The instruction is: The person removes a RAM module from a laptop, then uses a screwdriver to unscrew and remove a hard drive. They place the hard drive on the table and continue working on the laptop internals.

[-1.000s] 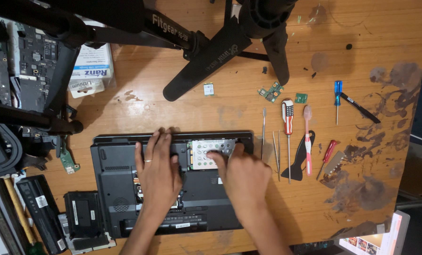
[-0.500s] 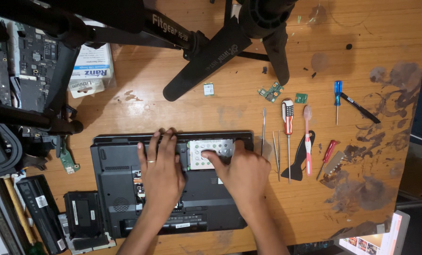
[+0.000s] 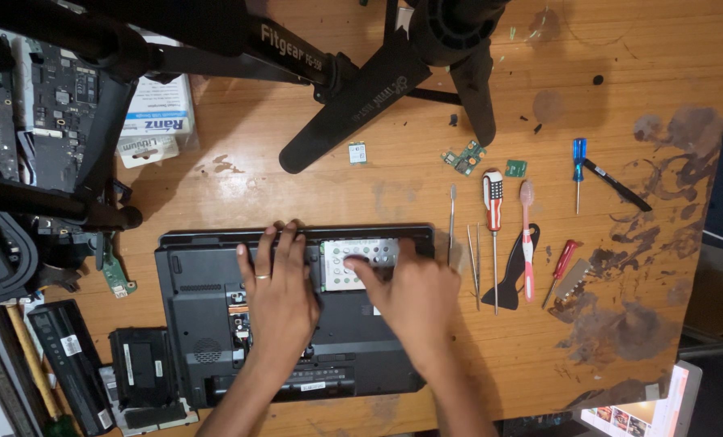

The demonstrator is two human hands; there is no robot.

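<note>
A black laptop (image 3: 191,307) lies bottom side up on the wooden table, with a silver hard drive (image 3: 374,252) seated in an open bay near its far edge. My left hand (image 3: 276,291) rests flat on the laptop's underside, fingers spread toward the far edge, just left of the drive. My right hand (image 3: 406,295) lies over the drive's right part, its index finger pressing on the drive's metal face. Neither hand holds anything.
Right of the laptop lie tweezers (image 3: 474,267), a red-and-white screwdriver (image 3: 493,218), a toothbrush (image 3: 527,235), a black pry tool (image 3: 511,279), a small red screwdriver (image 3: 561,267) and a blue one (image 3: 578,166). A black tripod (image 3: 361,89) stands beyond. A battery (image 3: 66,356) and circuit boards (image 3: 46,105) lie left.
My right hand has slid slightly left across the drive, its finger now further onto the metal face. My left hand has barely moved.
</note>
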